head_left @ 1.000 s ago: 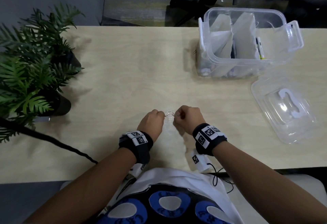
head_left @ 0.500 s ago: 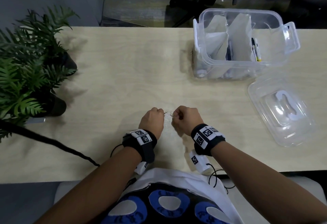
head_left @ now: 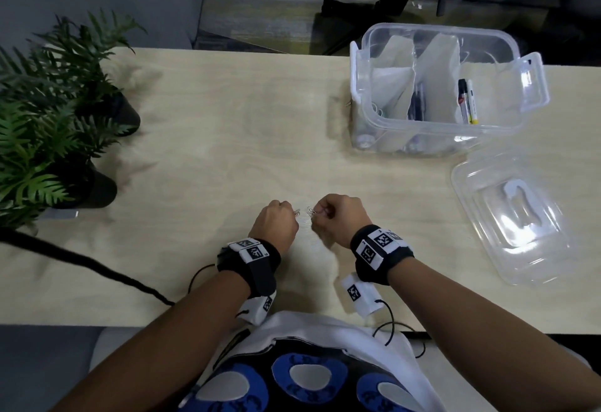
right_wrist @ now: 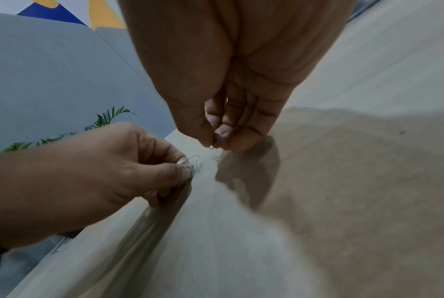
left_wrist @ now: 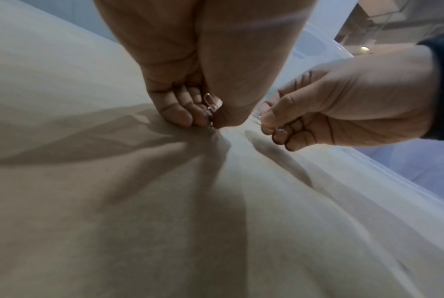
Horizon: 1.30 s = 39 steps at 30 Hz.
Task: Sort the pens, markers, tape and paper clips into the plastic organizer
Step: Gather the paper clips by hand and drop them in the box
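Hands had barely shifted from half a second before; the pinched clips had drawn slightly apart.
Left hand (head_left: 273,225) curled, pinching thin silver wire paper clips (left_wrist: 210,104); right hand (head_left: 340,218) likewise; gathering step, seemingly; next, carry to the clear plastic organizer (head_left: 435,133) far right.

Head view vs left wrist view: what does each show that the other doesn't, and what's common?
Only the head view shows the plastic organizer with markers inside, its lid lying on the table beside it, and the potted plants.

Only the left wrist view shows the undersides of the curled fingers and a paper clip pinched between them.

Both show the left hand and right hand close together, each pinching paper clips just above the table.
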Each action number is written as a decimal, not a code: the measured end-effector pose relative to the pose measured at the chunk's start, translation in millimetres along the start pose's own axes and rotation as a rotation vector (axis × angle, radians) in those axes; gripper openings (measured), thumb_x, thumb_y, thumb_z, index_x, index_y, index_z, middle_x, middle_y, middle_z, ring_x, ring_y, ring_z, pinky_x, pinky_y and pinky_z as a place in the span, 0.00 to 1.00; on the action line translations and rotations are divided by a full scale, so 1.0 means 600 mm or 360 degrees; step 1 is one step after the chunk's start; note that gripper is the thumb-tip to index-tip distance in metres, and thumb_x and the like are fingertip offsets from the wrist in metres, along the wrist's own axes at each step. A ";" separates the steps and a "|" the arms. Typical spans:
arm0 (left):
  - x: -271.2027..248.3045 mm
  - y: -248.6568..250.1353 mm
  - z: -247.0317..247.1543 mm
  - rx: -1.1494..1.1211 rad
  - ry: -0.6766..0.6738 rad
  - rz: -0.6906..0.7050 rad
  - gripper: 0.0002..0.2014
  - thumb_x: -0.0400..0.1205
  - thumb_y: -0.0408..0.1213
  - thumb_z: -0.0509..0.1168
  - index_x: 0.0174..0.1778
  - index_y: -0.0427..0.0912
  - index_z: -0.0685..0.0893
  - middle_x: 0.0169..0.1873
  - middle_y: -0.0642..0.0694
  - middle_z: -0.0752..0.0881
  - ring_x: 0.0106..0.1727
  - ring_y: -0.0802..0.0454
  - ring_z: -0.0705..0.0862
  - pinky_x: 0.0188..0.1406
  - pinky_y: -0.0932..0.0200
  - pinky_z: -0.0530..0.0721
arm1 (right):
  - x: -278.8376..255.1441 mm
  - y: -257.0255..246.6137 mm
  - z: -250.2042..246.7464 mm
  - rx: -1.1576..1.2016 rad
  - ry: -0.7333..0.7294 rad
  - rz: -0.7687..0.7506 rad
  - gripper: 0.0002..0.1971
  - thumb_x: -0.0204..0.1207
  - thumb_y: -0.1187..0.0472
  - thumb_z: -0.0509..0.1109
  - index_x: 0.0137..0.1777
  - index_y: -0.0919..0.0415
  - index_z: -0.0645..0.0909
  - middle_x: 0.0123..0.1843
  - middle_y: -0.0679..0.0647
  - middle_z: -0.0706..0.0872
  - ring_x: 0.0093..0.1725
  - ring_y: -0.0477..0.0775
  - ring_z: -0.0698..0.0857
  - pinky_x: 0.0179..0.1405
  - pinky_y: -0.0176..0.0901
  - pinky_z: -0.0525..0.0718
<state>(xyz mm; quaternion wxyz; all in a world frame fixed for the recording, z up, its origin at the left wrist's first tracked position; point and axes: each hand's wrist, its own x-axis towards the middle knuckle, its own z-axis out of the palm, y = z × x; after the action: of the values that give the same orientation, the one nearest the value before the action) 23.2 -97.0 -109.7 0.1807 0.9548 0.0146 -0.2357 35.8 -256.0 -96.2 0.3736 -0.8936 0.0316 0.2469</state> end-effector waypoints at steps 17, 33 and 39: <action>0.078 0.140 -0.232 -0.0995 0.0821 -0.0002 0.06 0.79 0.33 0.67 0.41 0.35 0.88 0.33 0.47 0.84 0.37 0.50 0.79 0.34 0.70 0.68 | -0.047 -0.100 -0.225 0.0466 0.0168 -0.0380 0.02 0.73 0.69 0.76 0.42 0.63 0.87 0.32 0.50 0.84 0.30 0.42 0.79 0.35 0.31 0.80; 0.277 0.353 -0.343 0.0086 0.0527 0.0382 0.08 0.82 0.35 0.66 0.52 0.37 0.88 0.53 0.36 0.87 0.55 0.36 0.85 0.49 0.50 0.83 | 0.197 -0.108 -0.451 -0.0095 0.0795 -0.0081 0.09 0.72 0.59 0.75 0.31 0.53 0.84 0.35 0.52 0.89 0.38 0.52 0.89 0.46 0.48 0.91; 0.283 0.352 -0.340 -0.0056 0.0527 0.0443 0.08 0.83 0.35 0.68 0.52 0.42 0.91 0.52 0.41 0.89 0.51 0.44 0.87 0.45 0.57 0.81 | 0.202 -0.095 -0.442 0.0174 0.0741 -0.0011 0.05 0.78 0.59 0.74 0.42 0.57 0.89 0.39 0.57 0.91 0.36 0.53 0.91 0.40 0.42 0.91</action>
<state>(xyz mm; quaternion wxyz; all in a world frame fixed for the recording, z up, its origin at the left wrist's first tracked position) 288.8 -232.2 52.2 0.2232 0.9700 -0.0837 -0.0482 266.5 -380.5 43.7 0.4048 -0.9050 0.1272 0.0308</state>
